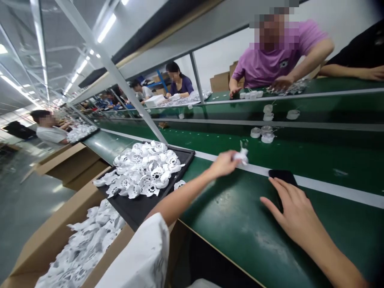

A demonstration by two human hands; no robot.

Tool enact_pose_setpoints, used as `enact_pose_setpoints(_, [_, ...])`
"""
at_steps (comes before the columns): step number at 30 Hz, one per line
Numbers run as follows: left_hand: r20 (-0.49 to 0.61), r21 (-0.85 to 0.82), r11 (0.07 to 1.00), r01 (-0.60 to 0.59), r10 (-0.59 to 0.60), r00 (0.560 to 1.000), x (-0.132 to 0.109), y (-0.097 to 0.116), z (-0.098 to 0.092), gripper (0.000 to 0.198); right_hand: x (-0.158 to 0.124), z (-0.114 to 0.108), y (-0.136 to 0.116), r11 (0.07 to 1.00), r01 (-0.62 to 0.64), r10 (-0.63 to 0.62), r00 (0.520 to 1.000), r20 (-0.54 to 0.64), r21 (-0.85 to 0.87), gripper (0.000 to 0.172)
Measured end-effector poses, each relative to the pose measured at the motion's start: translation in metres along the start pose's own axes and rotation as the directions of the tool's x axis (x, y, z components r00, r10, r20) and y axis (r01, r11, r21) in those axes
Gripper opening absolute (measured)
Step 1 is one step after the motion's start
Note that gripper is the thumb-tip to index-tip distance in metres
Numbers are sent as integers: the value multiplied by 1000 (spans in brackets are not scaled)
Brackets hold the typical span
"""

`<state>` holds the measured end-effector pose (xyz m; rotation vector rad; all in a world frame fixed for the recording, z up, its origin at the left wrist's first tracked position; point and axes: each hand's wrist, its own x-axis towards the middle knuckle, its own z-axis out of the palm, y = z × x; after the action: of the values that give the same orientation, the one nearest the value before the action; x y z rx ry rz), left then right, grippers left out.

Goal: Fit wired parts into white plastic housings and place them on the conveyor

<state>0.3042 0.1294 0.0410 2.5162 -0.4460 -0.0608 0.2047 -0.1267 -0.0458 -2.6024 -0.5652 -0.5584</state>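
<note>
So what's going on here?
The person's left hand holds a white part out near the white strip along the green bench. The right hand is spread at a black, phone-like object. A pile of white parts sits on a black tray to the left, with more in a cardboard box below. Across the line, a co-worker in a pink shirt has both hands near small parts.

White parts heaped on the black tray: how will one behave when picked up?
The white parts look thin-walled with cutouts, so probably light for their size. They seem to hold curved shapes when piled, suggesting stiff, not floppy. Overlapping on the black tray, one may snag its neighbours.
</note>
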Motion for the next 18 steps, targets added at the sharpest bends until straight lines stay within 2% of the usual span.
enact_pose_setpoints(2, [-96,141,990,23,-10,995,40,-11,-19,34,1,2,10,998,-35,36,999,36,-44,61])
enact_pose_setpoints(4, [-113,248,969,16,13,993,63,-18,-30,35,-1,3,12,999,-7,10,995,96,-33,52])
enact_pose_setpoints(6, [-72,319,947,-18,43,996,62,-23,-35,37,-4,1,6,1000,22,-20,991,136,-17,48])
enact_pose_setpoints(7, [-49,344,938,-34,54,997,52,-25,-36,42,-5,0,2,999,31,-29,990,142,-11,47])
enact_pose_setpoints(9, [-24,384,922,-49,63,998,9,-30,-40,51,-7,-2,-6,999,37,-37,991,131,8,46])
enact_pose_setpoints(10, [-30,408,912,-43,60,998,-23,-33,-42,55,-8,-3,-10,999,40,-43,991,125,30,46])
enact_pose_setpoints(12, [-83,489,872,2,44,996,-96,-41,-43,47,-9,-5,-20,992,63,-77,988,136,109,45])
enact_pose_setpoints(14, [-144,537,839,84,-7,990,-167,-54,-36,50,-10,-5,-33,974,98,-135,975,175,207,41])
enact_pose_setpoints(15, [-162,520,849,92,-8,987,-194,-62,-28,50,-11,-5,-40,962,115,-167,965,200,247,39])
enact_pose_setpoints(16, [-187,482,872,82,11,982,-212,-71,-19,47,-12,-4,-49,954,130,-193,955,224,270,39])
enact_pose_setpoints(18, [-267,356,930,86,13,963,-218,-79,4,50,-13,-1,-64,949,159,-233,936,263,272,43])
